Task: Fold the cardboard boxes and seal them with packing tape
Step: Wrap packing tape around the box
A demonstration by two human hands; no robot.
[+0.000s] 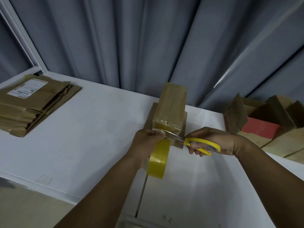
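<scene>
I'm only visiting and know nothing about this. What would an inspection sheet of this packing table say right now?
Surface: white table.
Job's things: taped box at centre; yellow tape roll; scissors with blades at the tape strip; flattened cardboard stack on the left.
Clutter: open boxes on the right, one red.
Hands: left hand holds the tape roll; right hand grips the scissors.
Cables: nothing seen.
Surroundings: grey curtain behind.
</scene>
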